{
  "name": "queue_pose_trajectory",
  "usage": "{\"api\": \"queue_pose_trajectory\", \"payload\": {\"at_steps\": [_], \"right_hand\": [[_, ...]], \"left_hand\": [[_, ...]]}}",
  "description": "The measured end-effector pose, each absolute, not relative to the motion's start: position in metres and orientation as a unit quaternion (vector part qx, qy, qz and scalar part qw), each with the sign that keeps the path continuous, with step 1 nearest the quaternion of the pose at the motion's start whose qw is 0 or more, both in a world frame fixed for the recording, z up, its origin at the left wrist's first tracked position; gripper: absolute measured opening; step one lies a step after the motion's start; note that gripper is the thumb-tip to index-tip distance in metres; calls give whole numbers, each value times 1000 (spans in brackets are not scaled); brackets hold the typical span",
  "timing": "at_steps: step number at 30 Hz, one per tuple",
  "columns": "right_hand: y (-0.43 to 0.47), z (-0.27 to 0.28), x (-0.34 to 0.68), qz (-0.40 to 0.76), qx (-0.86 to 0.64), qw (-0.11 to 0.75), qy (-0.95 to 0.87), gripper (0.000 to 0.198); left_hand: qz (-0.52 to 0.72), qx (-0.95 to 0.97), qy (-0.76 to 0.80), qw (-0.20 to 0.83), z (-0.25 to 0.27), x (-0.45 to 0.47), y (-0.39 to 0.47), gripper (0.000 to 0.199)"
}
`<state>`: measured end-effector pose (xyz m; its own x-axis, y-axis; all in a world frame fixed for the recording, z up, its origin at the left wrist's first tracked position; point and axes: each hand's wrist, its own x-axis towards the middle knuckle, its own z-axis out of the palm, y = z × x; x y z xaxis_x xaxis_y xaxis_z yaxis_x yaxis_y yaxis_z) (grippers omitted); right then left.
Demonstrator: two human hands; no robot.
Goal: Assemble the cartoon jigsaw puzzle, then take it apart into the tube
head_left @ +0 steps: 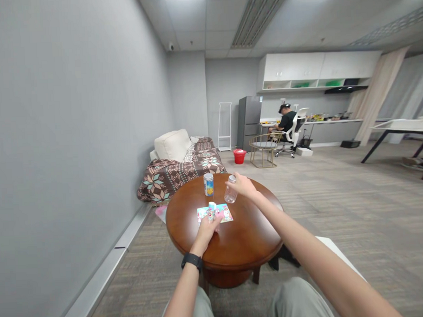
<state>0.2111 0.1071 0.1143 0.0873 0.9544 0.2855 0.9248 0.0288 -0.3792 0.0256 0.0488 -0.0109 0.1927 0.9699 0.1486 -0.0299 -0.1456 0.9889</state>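
My right hand (245, 186) is closed from above around a clear jar (230, 195) with a silver lid, tilted a little over the round wooden table (249, 238). Near the table's front, my left hand (207, 230) grips a small white bottle (212, 208) with a coloured print; its lower part is hidden by my fingers. A colourful printed card (227, 213) lies flat behind that hand, partly covered by it. Farther back stands a blue and yellow can (208, 185) with a silver lid, upright and touched by neither hand.
A sofa (172, 146) with a patterned cover (201, 164) stands beyond the table at the left. Farther off are a red bucket (239, 156), a gold-framed chair (263, 152), a grey fridge (249, 120) and a seated person (288, 121). A grey wall rises at my left.
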Motion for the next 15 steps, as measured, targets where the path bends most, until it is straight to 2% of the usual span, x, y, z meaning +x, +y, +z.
{"api": "queue_pose_trajectory", "payload": {"at_steps": [3,7,11,15], "right_hand": [[59,121,195,49,-654,239,-716,37],[12,115,175,40,-625,233,-744,38],[-2,111,168,46,-627,229,-743,44],[0,122,179,-8,-650,196,-734,52]], "left_hand": [[515,566,395,509,-5,25,46,45],[502,583,348,536,0,27,40,57],[471,625,352,514,-5,25,38,56],[453,645,370,492,-13,23,42,56]]}}
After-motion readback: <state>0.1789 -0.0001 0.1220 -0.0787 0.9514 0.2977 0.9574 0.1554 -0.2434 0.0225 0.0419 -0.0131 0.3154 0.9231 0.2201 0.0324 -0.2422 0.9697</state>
